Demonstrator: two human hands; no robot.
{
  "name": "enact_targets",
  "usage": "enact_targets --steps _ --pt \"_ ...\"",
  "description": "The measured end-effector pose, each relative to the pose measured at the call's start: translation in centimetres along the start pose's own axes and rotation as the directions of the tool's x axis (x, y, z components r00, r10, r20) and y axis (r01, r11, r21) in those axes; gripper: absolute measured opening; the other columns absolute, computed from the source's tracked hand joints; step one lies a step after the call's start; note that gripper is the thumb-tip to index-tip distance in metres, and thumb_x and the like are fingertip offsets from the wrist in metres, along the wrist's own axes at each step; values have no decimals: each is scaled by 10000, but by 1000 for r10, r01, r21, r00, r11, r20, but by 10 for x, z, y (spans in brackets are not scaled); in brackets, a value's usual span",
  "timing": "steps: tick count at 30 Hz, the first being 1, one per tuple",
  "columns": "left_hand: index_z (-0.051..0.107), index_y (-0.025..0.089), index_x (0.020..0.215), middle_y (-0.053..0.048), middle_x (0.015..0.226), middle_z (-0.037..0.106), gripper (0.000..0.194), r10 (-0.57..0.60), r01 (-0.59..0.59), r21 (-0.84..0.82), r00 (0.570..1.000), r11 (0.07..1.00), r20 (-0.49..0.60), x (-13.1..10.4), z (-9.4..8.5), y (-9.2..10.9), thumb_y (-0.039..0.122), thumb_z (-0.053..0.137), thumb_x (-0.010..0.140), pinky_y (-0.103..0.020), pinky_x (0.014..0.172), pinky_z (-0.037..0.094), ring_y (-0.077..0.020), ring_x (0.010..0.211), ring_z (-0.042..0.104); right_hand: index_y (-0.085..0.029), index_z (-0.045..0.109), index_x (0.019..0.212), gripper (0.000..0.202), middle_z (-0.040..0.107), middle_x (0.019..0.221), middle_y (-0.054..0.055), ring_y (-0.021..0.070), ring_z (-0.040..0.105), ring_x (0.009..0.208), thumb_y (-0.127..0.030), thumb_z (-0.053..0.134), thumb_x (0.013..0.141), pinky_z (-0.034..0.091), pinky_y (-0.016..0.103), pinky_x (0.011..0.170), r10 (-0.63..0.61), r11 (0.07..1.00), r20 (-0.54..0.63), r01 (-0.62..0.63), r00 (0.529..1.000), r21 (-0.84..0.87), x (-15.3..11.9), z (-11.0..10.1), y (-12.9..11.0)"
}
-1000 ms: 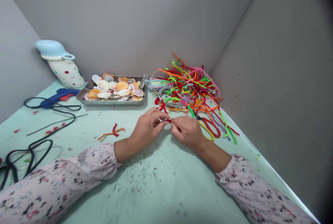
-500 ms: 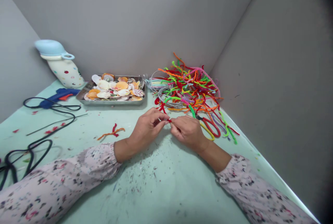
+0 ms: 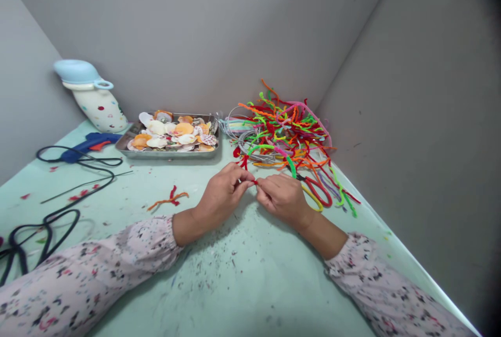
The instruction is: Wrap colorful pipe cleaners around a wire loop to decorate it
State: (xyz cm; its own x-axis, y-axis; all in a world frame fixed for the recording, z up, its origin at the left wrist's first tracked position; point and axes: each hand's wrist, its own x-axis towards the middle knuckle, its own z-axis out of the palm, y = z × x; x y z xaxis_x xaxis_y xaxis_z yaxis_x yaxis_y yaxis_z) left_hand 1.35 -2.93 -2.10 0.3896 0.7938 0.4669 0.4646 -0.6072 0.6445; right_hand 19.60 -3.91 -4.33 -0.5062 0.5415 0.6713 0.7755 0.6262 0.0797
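Note:
Between the fingertips of both hands is a short red pipe cleaner point(image 3: 255, 182), held just above the table; only a small bit shows. My left hand point(image 3: 224, 193) pinches it from the left with thumb and forefinger. From the right, my right hand point(image 3: 285, 197) closes on its other end, fingers curled. A green and pink pipe cleaner point(image 3: 279, 151) arcs just beyond the hands, and whether it joins the red piece I cannot tell. Scissors with red and yellow handles point(image 3: 325, 197) lie beside my right hand. Left of my left hand lies a small twisted orange and red pipe cleaner piece point(image 3: 169, 200).
A metal tray point(image 3: 172, 155) of seashells stands at the back, near a tilted-looking white bottle point(image 3: 100, 110) with a blue lid. A blue glue gun point(image 3: 84, 146) and its black cord point(image 3: 49, 222) lie left. A heap of colourful pipe cleaners point(image 3: 289, 123) is back right, against the grey walls.

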Motion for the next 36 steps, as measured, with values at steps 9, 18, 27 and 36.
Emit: enact_targets --steps 9,18,27,36 --pt "656 194 917 -10 823 575 112 17 -19 -36 998 999 -54 -3 3 -3 199 575 839 -224 673 424 -102 714 522 -174 599 697 196 551 576 3 133 493 588 -158 467 842 334 282 645 8 1000 -18 -8 1000 -8 1 -2 -1" --pt "644 180 860 -8 799 560 94 19 -19 29 1000 999 -15 -1 -1 1 200 553 850 -235 673 410 -113 726 523 -169 618 725 192 545 578 4 138 488 591 -168 469 846 318 293 627 -4 1000 -4 4 1000 -20 1 -2 -1" --pt "652 196 923 -15 817 573 123 21 -21 17 999 1000 -46 -2 1 -1 213 552 854 -237 680 423 -116 734 536 -172 606 710 188 546 576 2 134 490 590 -157 470 839 333 282 645 7 1000 -20 -7 1000 -11 1 -2 0" --pt "629 181 863 -19 810 553 143 14 -16 85 1000 996 21 -1 -2 2 211 490 879 -255 688 415 -132 751 530 -176 600 700 201 535 572 2 138 480 582 -167 462 847 313 298 627 -1 1000 -5 1 1000 -29 2 -3 -1"
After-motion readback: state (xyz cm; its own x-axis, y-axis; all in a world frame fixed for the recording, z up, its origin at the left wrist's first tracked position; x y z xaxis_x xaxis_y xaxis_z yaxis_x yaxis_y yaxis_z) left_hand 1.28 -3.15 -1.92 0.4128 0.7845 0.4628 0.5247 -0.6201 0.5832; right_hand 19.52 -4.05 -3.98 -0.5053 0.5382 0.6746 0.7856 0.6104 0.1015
